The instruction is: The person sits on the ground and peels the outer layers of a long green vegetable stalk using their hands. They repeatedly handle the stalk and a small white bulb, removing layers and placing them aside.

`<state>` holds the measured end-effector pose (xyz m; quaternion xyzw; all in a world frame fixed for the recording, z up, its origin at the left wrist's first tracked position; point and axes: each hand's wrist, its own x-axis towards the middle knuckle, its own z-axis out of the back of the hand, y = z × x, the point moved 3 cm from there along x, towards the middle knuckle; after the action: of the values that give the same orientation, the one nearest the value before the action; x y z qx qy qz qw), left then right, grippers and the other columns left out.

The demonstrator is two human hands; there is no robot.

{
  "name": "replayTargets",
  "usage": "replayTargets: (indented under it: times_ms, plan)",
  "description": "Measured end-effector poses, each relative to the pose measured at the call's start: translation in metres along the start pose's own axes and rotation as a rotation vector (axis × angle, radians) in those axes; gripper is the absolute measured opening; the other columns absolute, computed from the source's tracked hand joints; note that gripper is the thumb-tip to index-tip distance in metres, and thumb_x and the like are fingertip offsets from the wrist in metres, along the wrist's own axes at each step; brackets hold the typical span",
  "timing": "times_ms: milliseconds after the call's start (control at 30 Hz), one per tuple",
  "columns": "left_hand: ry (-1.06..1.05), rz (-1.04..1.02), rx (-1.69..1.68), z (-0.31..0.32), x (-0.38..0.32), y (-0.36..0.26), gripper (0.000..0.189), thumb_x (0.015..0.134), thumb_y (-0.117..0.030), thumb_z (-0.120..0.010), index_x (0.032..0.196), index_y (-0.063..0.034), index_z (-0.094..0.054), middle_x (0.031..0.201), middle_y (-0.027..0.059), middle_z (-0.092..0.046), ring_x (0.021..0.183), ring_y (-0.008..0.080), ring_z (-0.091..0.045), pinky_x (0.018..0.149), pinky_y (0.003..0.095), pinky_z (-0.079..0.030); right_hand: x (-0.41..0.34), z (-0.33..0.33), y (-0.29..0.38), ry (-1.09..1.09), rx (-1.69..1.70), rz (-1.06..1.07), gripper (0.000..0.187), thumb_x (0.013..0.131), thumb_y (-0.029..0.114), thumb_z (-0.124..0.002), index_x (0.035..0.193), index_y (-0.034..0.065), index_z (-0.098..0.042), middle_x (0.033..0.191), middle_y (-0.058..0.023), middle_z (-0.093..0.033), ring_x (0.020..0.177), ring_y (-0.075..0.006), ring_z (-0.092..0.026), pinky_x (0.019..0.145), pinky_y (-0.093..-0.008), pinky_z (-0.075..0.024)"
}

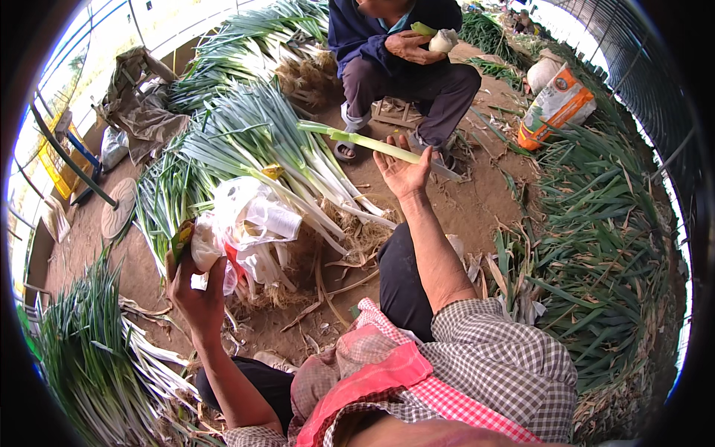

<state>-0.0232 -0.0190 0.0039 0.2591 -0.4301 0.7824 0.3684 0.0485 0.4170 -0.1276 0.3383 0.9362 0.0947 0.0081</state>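
My left hand (pixel 195 290) holds a pale steamed bun (pixel 205 246) and a small green-and-yellow packet (pixel 182 237) beside it. Just past that hand, a white plastic bag (pixel 246 207) rests against a pile of long green onions (pixel 246 139). My right hand (pixel 406 170) is raised with the palm up and fingers spread. Across its palm lies a trimmed green onion stalk (pixel 380 146), its pale end pointing right and its green end left.
Opposite me a seated person (pixel 402 72) holds a bun (pixel 443 41) and a piece of green onion. More onions (pixel 95 357) lie at left. Cut green leaves (pixel 603 251) are heaped along the right, near an orange-and-white sack (pixel 556 109). A metal post stands on a round base (pixel 119 208).
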Motion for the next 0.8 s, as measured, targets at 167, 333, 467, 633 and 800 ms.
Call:
replayTargets:
  times_ms: [167, 333, 467, 633, 800]
  plan:
    - [-0.022, 0.042, -0.046, -0.001, 0.002, -0.004, 0.031, 0.072, -0.007, -0.073, 0.099, 0.0013, -0.063, 0.099, 0.0133, -0.061, 0.086, 0.028, -0.057, 0.076, 0.034, -0.045, 0.001, 0.004, -0.001, 0.022, 0.004, -0.014, 0.069, 0.081, 0.069, -0.046, 0.107, 0.0064, -0.06, 0.114, -0.0161, -0.057, 0.115, -0.0357, -0.048, 0.101, -0.0549, -0.0361]
    - [0.014, 0.078, -0.038, -0.003, -0.002, 0.004, 0.031, 0.072, -0.009, -0.073, 0.099, 0.0018, -0.062, 0.099, 0.0143, -0.061, 0.084, 0.0289, -0.057, 0.073, 0.0348, -0.046, 0.004, 0.007, 0.0, 0.049, 0.019, -0.027, 0.069, 0.081, 0.069, -0.046, 0.107, 0.0066, -0.06, 0.114, -0.0162, -0.057, 0.115, -0.0353, -0.049, 0.101, -0.0554, -0.0362]
    - [-0.027, 0.087, -0.042, -0.003, -0.001, -0.002, 0.03, 0.072, -0.009, -0.073, 0.097, 0.0021, -0.063, 0.1, 0.0153, -0.061, 0.086, 0.0301, -0.058, 0.075, 0.0355, -0.046, 0.003, 0.006, -0.001, 0.068, 0.023, -0.04, 0.069, 0.08, 0.069, -0.047, 0.108, 0.0069, -0.06, 0.115, -0.0163, -0.057, 0.114, -0.0352, -0.049, 0.101, -0.0555, -0.0361]
    - [0.017, 0.083, -0.022, -0.003, -0.002, 0.001, 0.03, 0.072, -0.009, -0.074, 0.097, 0.0019, -0.063, 0.101, 0.0146, -0.063, 0.091, 0.0314, -0.058, 0.079, 0.0358, -0.046, 0.003, 0.005, -0.002, 0.036, 0.011, -0.021, 0.068, 0.08, 0.069, -0.048, 0.107, 0.0075, -0.06, 0.116, -0.016, -0.056, 0.115, -0.0354, -0.048, 0.101, -0.0551, -0.0361]
    - [-0.007, 0.057, -0.041, -0.005, 0.001, -0.005, 0.033, 0.072, -0.009, -0.074, 0.1, 0.0017, -0.063, 0.1, 0.0142, -0.061, 0.092, 0.0308, -0.058, 0.079, 0.0359, -0.046, 0.001, 0.002, -0.002, 0.014, 0.016, -0.008, 0.069, 0.08, 0.069, -0.048, 0.108, 0.0074, -0.06, 0.114, -0.0154, -0.057, 0.114, -0.0351, -0.048, 0.101, -0.0547, -0.0365]
